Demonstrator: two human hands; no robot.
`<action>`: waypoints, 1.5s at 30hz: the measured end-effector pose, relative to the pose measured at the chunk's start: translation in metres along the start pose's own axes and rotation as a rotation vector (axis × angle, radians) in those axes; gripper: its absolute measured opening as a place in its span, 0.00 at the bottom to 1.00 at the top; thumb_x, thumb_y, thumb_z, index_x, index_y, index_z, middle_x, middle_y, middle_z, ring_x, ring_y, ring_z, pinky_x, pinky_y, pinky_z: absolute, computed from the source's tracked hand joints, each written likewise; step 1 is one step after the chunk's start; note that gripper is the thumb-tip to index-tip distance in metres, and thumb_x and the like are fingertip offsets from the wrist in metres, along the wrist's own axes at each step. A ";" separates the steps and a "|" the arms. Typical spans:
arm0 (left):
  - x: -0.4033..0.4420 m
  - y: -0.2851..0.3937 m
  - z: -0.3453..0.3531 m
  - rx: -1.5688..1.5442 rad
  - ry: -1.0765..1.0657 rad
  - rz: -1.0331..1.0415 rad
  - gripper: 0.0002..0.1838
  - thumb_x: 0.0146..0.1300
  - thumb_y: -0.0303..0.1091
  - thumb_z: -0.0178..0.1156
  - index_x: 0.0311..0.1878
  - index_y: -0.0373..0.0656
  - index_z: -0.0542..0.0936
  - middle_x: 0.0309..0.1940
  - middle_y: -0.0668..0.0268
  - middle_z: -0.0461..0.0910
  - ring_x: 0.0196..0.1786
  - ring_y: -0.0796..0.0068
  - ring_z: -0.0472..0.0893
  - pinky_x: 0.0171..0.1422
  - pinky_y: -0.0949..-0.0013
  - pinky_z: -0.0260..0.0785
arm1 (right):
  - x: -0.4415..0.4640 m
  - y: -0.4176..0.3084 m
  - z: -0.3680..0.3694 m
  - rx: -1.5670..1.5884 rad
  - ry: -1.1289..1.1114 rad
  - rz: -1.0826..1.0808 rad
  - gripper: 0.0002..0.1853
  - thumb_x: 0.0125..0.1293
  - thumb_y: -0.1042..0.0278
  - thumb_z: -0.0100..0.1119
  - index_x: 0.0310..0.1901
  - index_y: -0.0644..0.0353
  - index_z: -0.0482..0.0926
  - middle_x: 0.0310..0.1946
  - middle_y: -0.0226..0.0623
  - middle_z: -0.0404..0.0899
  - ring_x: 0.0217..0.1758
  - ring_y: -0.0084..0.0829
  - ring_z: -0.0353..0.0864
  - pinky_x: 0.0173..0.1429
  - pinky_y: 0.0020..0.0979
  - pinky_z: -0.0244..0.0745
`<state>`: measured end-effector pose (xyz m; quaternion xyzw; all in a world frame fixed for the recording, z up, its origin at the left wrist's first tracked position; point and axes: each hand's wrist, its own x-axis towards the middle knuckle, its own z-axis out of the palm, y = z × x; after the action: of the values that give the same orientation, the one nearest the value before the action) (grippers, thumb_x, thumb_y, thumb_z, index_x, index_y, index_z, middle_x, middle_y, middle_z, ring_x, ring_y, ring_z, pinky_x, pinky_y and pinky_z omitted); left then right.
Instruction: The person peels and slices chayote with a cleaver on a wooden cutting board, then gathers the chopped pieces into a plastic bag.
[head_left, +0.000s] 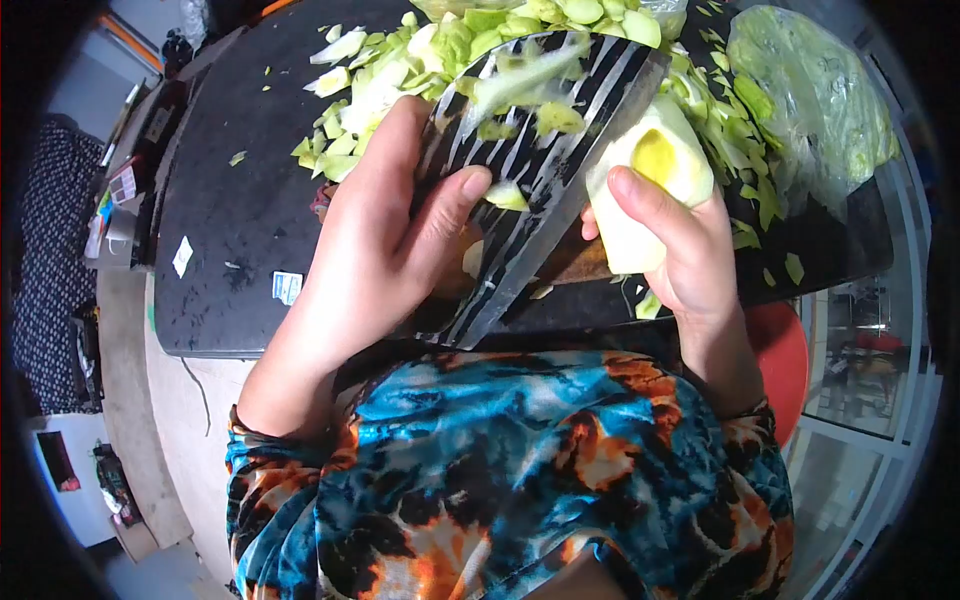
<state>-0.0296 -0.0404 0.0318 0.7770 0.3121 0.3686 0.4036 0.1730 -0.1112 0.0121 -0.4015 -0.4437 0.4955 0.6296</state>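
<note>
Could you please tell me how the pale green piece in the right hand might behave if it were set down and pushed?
The pale green piece is probably fairly firm, as its shape looks crisp in the right hand's grip. Its smooth, bare-looking surface may make it slippery. With flattish, faceted sides, it would likely slide more than roll.

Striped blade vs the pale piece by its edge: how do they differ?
Color: the striped blade is dark with light bands; the pale piece is whitish-green with a yellow hollow.
Size: the striped blade is clearly longer and broader than the pale piece.
Grip: the left hand holds the striped blade; the right hand holds the pale piece.
Shared: both are handheld, side by side.
</note>
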 end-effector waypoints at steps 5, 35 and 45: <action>0.003 -0.004 0.002 0.020 -0.010 0.076 0.13 0.63 0.29 0.58 0.42 0.35 0.64 0.25 0.62 0.64 0.30 0.75 0.63 0.35 0.74 0.61 | 0.000 0.000 0.002 -0.005 0.038 0.006 0.14 0.63 0.70 0.56 0.48 0.65 0.71 0.33 0.37 0.77 0.31 0.27 0.79 0.36 0.28 0.76; 0.011 -0.014 -0.016 0.149 -0.247 0.136 0.13 0.62 0.31 0.58 0.40 0.36 0.64 0.23 0.61 0.63 0.28 0.74 0.60 0.33 0.72 0.61 | 0.004 -0.008 -0.017 -0.227 -0.216 0.231 0.10 0.57 0.72 0.63 0.39 0.62 0.76 0.30 0.28 0.77 0.31 0.17 0.75 0.34 0.20 0.69; 0.004 -0.018 -0.002 0.040 -0.173 0.149 0.13 0.63 0.31 0.57 0.42 0.37 0.65 0.26 0.60 0.67 0.30 0.74 0.65 0.38 0.73 0.64 | -0.002 0.001 0.001 -0.042 -0.062 0.245 0.09 0.57 0.70 0.64 0.38 0.62 0.77 0.27 0.28 0.77 0.24 0.16 0.75 0.26 0.19 0.70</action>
<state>-0.0323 -0.0281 0.0181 0.8349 0.2248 0.3228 0.3850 0.1717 -0.1130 0.0107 -0.4502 -0.4209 0.5715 0.5418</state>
